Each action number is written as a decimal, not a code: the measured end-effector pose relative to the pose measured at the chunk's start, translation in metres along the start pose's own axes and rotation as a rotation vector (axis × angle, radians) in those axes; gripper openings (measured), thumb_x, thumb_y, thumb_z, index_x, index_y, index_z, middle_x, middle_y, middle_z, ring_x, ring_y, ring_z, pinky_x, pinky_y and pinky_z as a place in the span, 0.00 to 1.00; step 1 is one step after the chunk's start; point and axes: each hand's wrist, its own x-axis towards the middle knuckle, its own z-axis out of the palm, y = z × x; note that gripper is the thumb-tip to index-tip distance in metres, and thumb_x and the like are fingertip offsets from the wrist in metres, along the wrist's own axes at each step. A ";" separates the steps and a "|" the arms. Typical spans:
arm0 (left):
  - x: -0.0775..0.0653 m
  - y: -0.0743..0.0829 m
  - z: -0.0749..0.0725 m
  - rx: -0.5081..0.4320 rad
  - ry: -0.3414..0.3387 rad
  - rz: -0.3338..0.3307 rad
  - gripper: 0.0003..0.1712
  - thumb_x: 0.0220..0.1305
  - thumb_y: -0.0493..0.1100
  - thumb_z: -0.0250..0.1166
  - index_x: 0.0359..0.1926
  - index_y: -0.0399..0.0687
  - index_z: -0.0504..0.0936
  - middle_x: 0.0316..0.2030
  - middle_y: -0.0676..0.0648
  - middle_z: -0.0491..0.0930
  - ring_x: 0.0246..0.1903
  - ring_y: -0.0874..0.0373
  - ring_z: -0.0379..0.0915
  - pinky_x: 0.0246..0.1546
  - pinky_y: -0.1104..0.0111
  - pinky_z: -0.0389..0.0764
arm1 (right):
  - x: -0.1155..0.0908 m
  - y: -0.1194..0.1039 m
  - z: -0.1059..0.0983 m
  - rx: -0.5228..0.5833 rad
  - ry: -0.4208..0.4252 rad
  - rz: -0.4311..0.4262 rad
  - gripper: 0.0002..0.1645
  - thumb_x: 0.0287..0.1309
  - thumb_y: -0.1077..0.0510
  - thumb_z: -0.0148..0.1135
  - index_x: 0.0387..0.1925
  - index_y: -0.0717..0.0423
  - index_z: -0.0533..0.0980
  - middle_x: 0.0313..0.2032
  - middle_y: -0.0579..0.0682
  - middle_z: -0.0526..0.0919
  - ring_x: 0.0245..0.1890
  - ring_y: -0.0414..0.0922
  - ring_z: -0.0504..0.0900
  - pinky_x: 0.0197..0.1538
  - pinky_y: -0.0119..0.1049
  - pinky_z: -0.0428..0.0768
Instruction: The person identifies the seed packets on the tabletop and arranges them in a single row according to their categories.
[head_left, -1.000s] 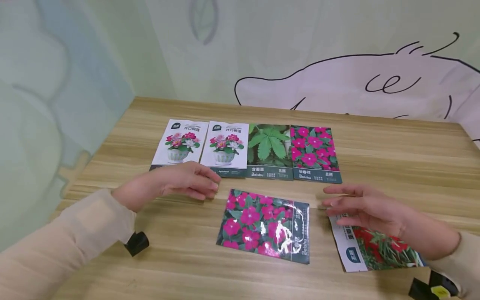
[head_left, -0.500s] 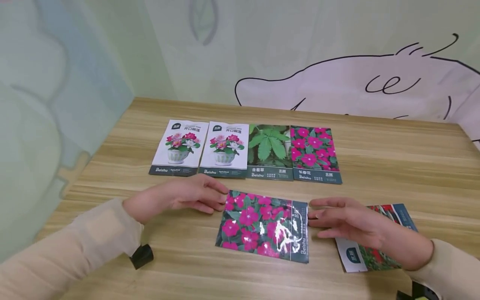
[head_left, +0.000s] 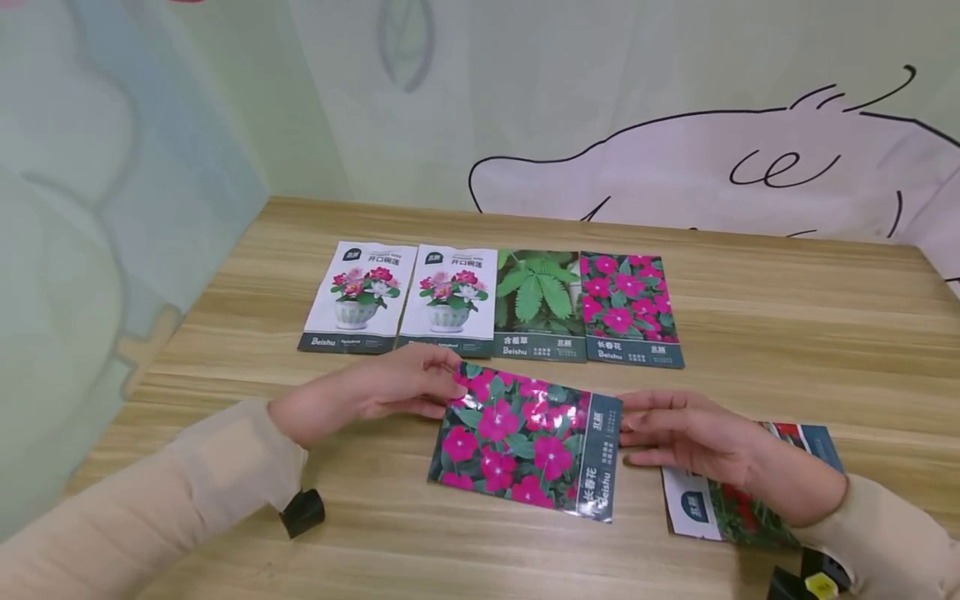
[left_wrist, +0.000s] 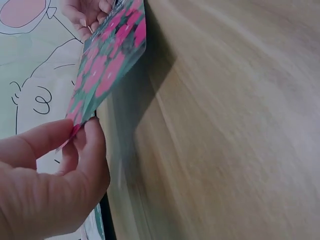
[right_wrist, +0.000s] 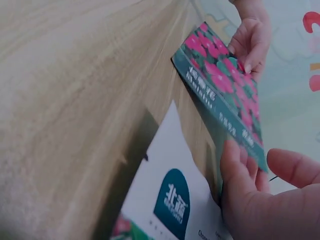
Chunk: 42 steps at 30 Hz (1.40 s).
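A seed packet with pink flowers (head_left: 517, 442) lies sideways in the middle of the head view, raised off the table at its far left corner. My left hand (head_left: 382, 387) pinches that corner between thumb and fingers, as the left wrist view shows (left_wrist: 60, 180). At the packet's dark lettered end, my right hand (head_left: 705, 433) has its fingertips against the edge; in the right wrist view the thumb (right_wrist: 295, 167) stands apart from the packet. Partly under the right hand and wrist lies a red-flowered seed packet (head_left: 690, 504) with a white end.
Behind the hands, a row of packets lies on the wooden table (head_left: 787, 333): two white potted-flower packets (head_left: 356, 292) (head_left: 450, 296), a green-leaf packet (head_left: 538, 300) and another pink-flower packet (head_left: 630, 304). A printed backdrop (head_left: 600, 75) rises behind the table.
Both hands have moved in to the sideways pink-flower packet, the right one leftward from over the red-flowered packet. My left hand has taken its corner and lifted it a little.
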 end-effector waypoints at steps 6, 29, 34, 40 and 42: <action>0.007 0.010 0.009 -0.021 0.024 0.049 0.23 0.65 0.33 0.55 0.59 0.33 0.63 0.39 0.45 0.75 0.35 0.59 0.73 0.41 0.66 0.80 | 0.001 -0.004 -0.002 -0.038 -0.048 -0.005 0.10 0.63 0.66 0.51 0.42 0.53 0.76 0.40 0.53 0.81 0.38 0.44 0.80 0.51 0.39 0.78; 0.022 0.046 0.038 0.029 -0.026 0.144 0.22 0.67 0.38 0.55 0.61 0.40 0.65 0.51 0.39 0.74 0.48 0.51 0.74 0.51 0.61 0.76 | 0.010 -0.022 0.009 -0.460 -0.321 -0.136 0.14 0.57 0.70 0.56 0.45 0.57 0.74 0.43 0.55 0.83 0.41 0.50 0.83 0.46 0.40 0.80; 0.021 0.046 0.035 0.001 -0.023 0.176 0.21 0.67 0.37 0.54 0.59 0.38 0.66 0.47 0.38 0.76 0.38 0.56 0.77 0.47 0.62 0.78 | 0.003 -0.026 0.001 -0.419 -0.246 -0.157 0.17 0.59 0.69 0.55 0.48 0.53 0.72 0.44 0.53 0.83 0.43 0.49 0.82 0.47 0.40 0.80; 0.029 0.049 0.037 -0.150 -0.017 0.209 0.23 0.66 0.33 0.54 0.61 0.34 0.63 0.49 0.35 0.75 0.40 0.51 0.78 0.47 0.59 0.78 | 0.002 -0.028 -0.005 -0.252 -0.194 -0.173 0.19 0.63 0.70 0.50 0.52 0.52 0.67 0.47 0.50 0.81 0.48 0.45 0.80 0.53 0.38 0.76; 0.032 0.050 0.040 -0.181 -0.019 0.210 0.24 0.66 0.33 0.54 0.62 0.36 0.63 0.52 0.34 0.73 0.46 0.46 0.76 0.48 0.59 0.78 | 0.003 -0.028 -0.004 -0.221 -0.179 -0.188 0.19 0.63 0.70 0.50 0.53 0.52 0.67 0.48 0.50 0.81 0.48 0.46 0.80 0.53 0.39 0.76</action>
